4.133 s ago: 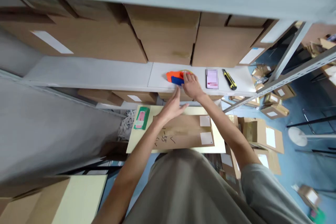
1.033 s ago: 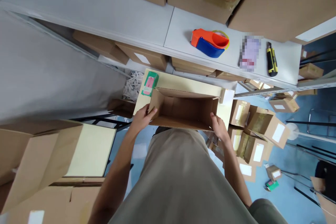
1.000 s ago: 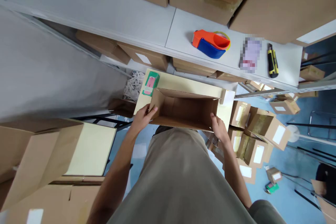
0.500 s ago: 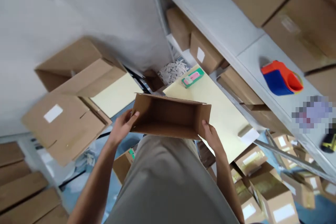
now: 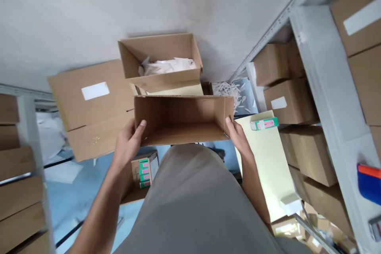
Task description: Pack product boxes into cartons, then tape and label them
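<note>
Between my hands is a long, open cardboard box point(image 5: 184, 131), its opening towards me and nothing visible inside. My left hand point(image 5: 127, 143) grips its left end, thumb over the near edge and fingers behind the wall. At the opposite end, my right hand point(image 5: 238, 135) holds on in the same way. Below the box, my knee in grey trousers point(image 5: 193, 190) fills the middle of the view. Just beyond it stands another open carton point(image 5: 163, 77) with white paper pieces in it.
A flattened carton with a white label point(image 5: 92, 111) lies at left. On the pale yellow board point(image 5: 262, 158) at right rests a green and pink packet point(image 5: 264, 123). A floor carton point(image 5: 127, 196) holds several similar packets. Shelves of boxes point(image 5: 297, 101) line the right side; shredded paper point(image 5: 228, 91) lies behind.
My view has swung to the right, so the surroundings appear turned. The held box now sits level and slightly further left, with both hands still on its ends.
</note>
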Demonstrator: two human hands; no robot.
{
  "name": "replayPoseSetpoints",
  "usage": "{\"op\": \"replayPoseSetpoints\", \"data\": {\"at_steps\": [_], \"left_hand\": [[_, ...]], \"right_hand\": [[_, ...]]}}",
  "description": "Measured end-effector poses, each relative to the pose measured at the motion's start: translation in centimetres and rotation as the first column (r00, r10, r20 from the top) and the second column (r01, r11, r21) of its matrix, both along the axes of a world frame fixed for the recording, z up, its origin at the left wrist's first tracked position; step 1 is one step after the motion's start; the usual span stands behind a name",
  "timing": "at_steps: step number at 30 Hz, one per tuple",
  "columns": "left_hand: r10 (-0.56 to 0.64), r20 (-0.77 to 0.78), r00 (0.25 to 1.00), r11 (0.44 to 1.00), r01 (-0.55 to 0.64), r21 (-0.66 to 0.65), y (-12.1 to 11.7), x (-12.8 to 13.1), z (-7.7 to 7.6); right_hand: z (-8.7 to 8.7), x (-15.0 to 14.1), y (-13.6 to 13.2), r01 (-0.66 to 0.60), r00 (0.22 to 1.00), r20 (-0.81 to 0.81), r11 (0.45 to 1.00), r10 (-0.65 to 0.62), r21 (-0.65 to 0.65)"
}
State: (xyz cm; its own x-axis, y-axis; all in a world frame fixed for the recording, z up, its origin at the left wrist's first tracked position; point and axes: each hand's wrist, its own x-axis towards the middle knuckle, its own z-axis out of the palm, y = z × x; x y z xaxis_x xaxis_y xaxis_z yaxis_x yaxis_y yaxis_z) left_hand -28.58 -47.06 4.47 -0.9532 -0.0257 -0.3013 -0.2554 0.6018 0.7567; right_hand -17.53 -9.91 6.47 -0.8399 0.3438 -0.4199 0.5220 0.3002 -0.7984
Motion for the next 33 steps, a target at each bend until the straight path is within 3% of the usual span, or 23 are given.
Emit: {"op": "replayPoseSetpoints", "data": {"at_steps": [4, 9, 11, 14, 16, 17, 18, 19, 22, 24, 26, 29, 31, 33], "left_hand": [[0.051, 0.036, 0.998, 0.998, -0.05, -0.049, -3.0, -2.9, -0.4], [0.093, 0.085, 0.992, 0.994, -0.087, -0.072, -3.7, -5.0, -1.8], [0.127, 0.096, 0.987, 0.991, -0.123, -0.049, -3.5, -5.5, -2.3], [0.179, 0.108, 0.978, 0.983, -0.174, -0.052, -2.9, -6.0, -2.3], [0.203, 0.12, 0.972, 0.978, -0.195, -0.074, -2.6, -6.3, -2.0], [0.212, 0.129, 0.969, 0.976, -0.203, -0.083, -2.4, -6.5, -1.8], [0.223, 0.14, 0.965, 0.973, -0.211, -0.091, -2.3, -6.7, -1.6], [0.235, 0.151, 0.96, 0.97, -0.222, -0.098, -2.2, -6.9, -1.4], [0.275, 0.181, 0.944, 0.961, -0.263, -0.09, -2.1, -7.5, -1.3], [0.303, 0.202, 0.931, 0.953, -0.293, -0.077, -2.1, -7.6, -1.4], [0.324, 0.221, 0.92, 0.946, -0.318, -0.063, -2.2, -7.5, -1.6], [0.325, 0.226, 0.918, 0.945, -0.322, -0.05, -2.4, -6.8, -1.9], [0.314, 0.216, 0.925, 0.949, -0.309, -0.055, -2.4, -6.3, -2.0], [0.313, 0.211, 0.926, 0.95, -0.307, -0.062, -2.3, -6.1, -2.1]], "right_hand": [[-1.4, -6.9, -2.7, -0.053, 0.999, -0.015, 0.996, 0.052, -0.067], [-3.2, -12.3, -3.1, -0.153, 0.985, 0.067, 0.985, 0.158, -0.076], [-2.9, -14.2, -2.0, -0.218, 0.97, 0.114, 0.976, 0.214, 0.024], [-1.0, -18.9, -0.5, -0.223, 0.974, 0.042, 0.9, 0.224, 0.375], [0.2, -24.0, -0.9, -0.224, 0.945, -0.07, 0.789, 0.319, 0.572], [0.5, -27.1, -1.8, -0.284, 0.903, -0.083, 0.732, 0.421, 0.619], [0.4, -30.3, -3.1, -0.384, 0.835, -0.067, 0.664, 0.547, 0.641], [-0.1, -33.6, -4.9, -0.517, 0.733, -0.006, 0.562, 0.681, 0.646], [-4.2, -42.4, -11.7, -0.773, 0.396, 0.208, 0.203, 0.894, 0.601], [-8.4, -46.4, -16.1, -0.829, 0.235, 0.342, 0.004, 0.91, 0.56], [-12.7, -49.0, -19.4, -0.838, 0.13, 0.481, -0.162, 0.867, 0.52], [-17.6, -51.0, -22.0, -0.815, 0.049, 0.594, -0.312, 0.803, 0.489], [-19.6, -51.7, -22.8, -0.804, 0.025, 0.617, -0.351, 0.786, 0.48], [-20.6, -52.1, -23.4, -0.813, 0.021, 0.632, -0.355, 0.774, 0.461]]}}
